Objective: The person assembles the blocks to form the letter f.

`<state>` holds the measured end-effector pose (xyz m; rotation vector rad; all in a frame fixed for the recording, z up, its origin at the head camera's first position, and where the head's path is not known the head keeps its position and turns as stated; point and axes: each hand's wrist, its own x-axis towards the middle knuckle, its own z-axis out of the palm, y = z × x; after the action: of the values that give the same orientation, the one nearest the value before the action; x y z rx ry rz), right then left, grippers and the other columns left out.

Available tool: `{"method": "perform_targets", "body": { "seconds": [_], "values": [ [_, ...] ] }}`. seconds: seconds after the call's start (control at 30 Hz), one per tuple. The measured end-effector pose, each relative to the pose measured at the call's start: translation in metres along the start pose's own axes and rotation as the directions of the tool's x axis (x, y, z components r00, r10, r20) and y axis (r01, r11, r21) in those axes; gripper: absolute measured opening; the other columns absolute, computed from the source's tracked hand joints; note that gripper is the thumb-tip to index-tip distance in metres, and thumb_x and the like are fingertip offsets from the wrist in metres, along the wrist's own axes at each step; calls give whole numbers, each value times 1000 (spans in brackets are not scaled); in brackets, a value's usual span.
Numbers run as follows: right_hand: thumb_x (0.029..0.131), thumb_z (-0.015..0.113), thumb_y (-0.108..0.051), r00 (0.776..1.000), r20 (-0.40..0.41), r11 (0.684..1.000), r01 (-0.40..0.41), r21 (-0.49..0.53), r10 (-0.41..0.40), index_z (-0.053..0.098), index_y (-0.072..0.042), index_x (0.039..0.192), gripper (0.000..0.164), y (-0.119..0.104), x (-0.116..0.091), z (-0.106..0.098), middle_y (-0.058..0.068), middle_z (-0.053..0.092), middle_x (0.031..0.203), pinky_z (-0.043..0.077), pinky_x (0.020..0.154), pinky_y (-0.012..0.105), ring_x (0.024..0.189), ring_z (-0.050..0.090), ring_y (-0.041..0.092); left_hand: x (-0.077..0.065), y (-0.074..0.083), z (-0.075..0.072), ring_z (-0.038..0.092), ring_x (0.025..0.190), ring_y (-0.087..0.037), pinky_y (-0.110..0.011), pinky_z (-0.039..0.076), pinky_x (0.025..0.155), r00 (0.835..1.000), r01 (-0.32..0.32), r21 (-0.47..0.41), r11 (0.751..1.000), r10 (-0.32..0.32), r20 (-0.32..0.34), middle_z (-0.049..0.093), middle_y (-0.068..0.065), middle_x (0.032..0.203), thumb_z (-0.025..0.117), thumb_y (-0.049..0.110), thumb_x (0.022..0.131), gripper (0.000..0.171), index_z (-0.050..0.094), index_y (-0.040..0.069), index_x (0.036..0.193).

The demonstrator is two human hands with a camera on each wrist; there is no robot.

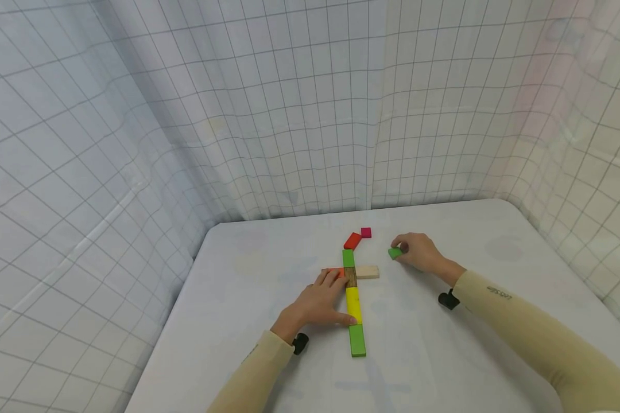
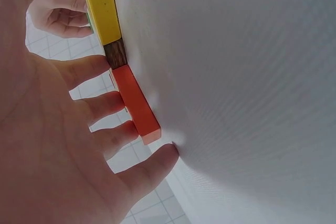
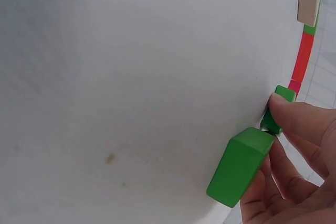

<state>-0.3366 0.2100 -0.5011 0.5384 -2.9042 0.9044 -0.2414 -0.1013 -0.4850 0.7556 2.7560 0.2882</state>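
My left hand lies with spread fingers along a row of flat wooden blocks. Its fingertips touch an orange block and reach a dark brown block; the thumb rests by the yellow block. A green block ends the row nearest me, another green block the far end. Opposite the orange one, a pale wooden block sticks out rightward. To the right, my right hand pinches a green block. A second green block is against its other fingers; whether they hold it, I cannot tell.
Beyond the row lie a slanted red block and a small pink block, their corners close together. The white table is bordered by grid-patterned white curtains at the back and both sides.
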Motion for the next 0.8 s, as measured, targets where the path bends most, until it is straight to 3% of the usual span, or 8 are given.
{"method": "perform_targets", "body": {
  "seconds": [0.8],
  "values": [
    [84,78,-5,997,38,998,-61,8,60,73,-4,111,28,-16,25,-9,7,69,102,53,77,39,92,61,27,1,-1,2,12,152,-32,-62,34,109,1000,8,-4,1000,-8,0,19,-4,166,68,76,76,105,31,22,159]
  ]
}}
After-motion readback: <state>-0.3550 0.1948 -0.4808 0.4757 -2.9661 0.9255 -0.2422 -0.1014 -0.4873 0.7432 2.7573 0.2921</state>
